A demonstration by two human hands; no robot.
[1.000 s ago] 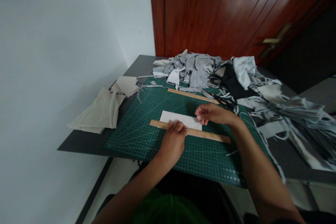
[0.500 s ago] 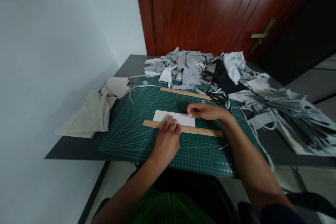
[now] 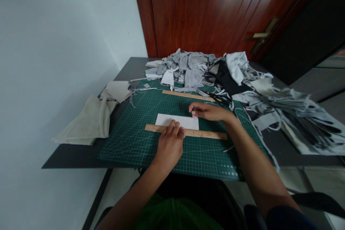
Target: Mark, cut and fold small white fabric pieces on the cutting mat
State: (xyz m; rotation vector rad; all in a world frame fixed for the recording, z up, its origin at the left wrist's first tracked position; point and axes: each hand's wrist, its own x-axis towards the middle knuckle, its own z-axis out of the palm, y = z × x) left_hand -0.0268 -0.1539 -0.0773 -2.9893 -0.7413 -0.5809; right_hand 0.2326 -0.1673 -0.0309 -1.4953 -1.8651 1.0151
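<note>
Behind our dark table [image 3: 67,156] stands a red-brown door [image 3: 194,14]. Our left hand [image 3: 169,148] lies with fingers loosely extended across the near wooden ruler [image 3: 207,134], fingertips on the white piece [image 3: 188,123] along its far side. Our right hand [image 3: 208,111] curls narrow by the piece's far right corner — we cannot tell whether it pinches anything. Around them spreads our green mat [image 3: 129,136]; beyond lie black scissors [image 3: 219,98] and grey scraps [image 3: 194,66].
</note>
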